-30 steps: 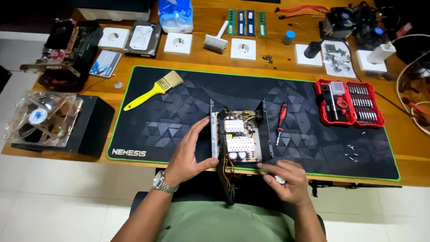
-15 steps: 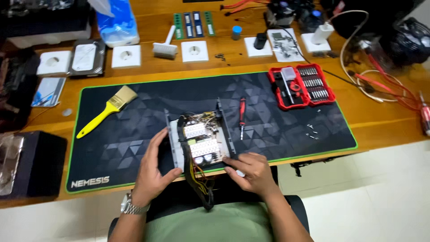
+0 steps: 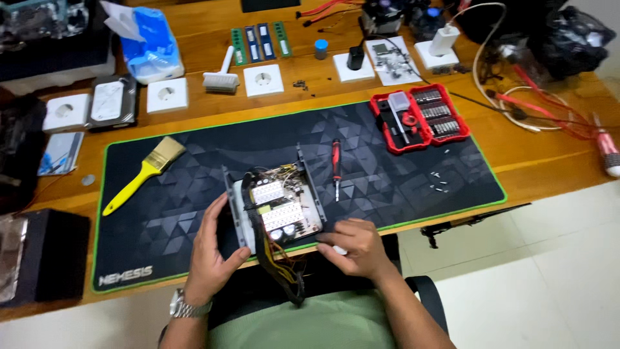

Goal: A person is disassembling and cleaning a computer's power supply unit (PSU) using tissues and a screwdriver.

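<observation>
Covering most of the wooden desk (image 3: 194, 39), a black green-edged mat (image 3: 400, 174) carries an opened metal power supply unit with exposed circuit board (image 3: 276, 207) at its near edge. Left hand (image 3: 210, 252) cups the unit's left wall, fingers curled, thumb under. Right hand (image 3: 354, 247) rests by its near right corner, fingers bent together. Nearby: red bit case (image 3: 420, 117), yellow-handled paintbrush (image 3: 145, 173), red-black screwdriver (image 3: 336, 169).
</observation>
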